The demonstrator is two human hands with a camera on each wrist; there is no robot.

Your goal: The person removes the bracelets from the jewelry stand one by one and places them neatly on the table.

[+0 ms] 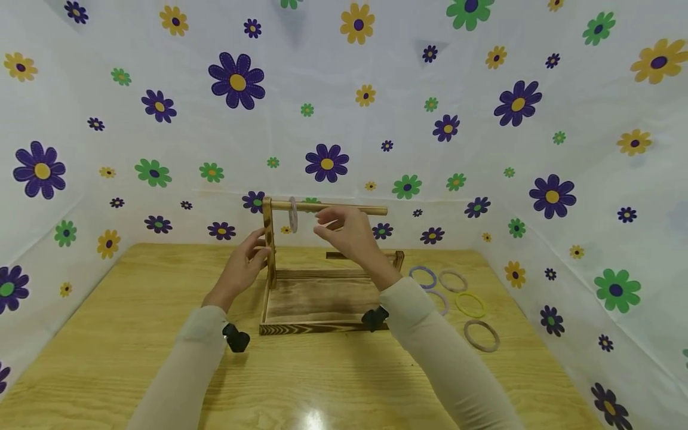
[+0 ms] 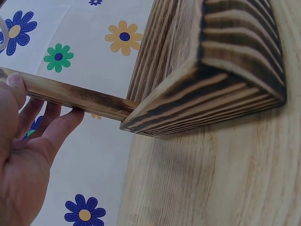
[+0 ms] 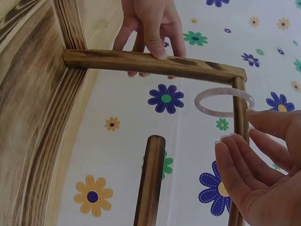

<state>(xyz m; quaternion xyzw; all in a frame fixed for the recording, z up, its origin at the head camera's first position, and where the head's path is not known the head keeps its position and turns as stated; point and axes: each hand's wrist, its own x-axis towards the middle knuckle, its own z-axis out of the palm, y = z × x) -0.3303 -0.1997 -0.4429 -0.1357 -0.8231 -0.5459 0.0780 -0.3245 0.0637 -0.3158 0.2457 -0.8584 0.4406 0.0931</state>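
A pale translucent bangle point(image 1: 294, 228) hangs on the upper bar point(image 1: 376, 210) of a wooden stand point(image 1: 322, 298), close to the upright post point(image 1: 270, 257). My left hand point(image 1: 243, 269) grips that post from the left; in the left wrist view, the thumb point(image 2: 16, 84) lies on one side and the fingers on the other. Just right of the hanging bangle, my right hand point(image 1: 349, 236) is held up before the bar with fingers loosely bent. In the right wrist view, nothing is held between its fingers, and its thumb and fingertips are close to the bangle point(image 3: 211, 110).
Right of the stand, several bangles lie on the wooden table point(image 1: 177, 358): blue point(image 1: 423, 268), pale point(image 1: 451, 272), lilac point(image 1: 446, 304), yellow point(image 1: 470, 315) and brownish point(image 1: 482, 349). A lower bar point(image 1: 335, 255) juts from the stand's right side. Flower-patterned sheets point(image 1: 301, 71) enclose the table.
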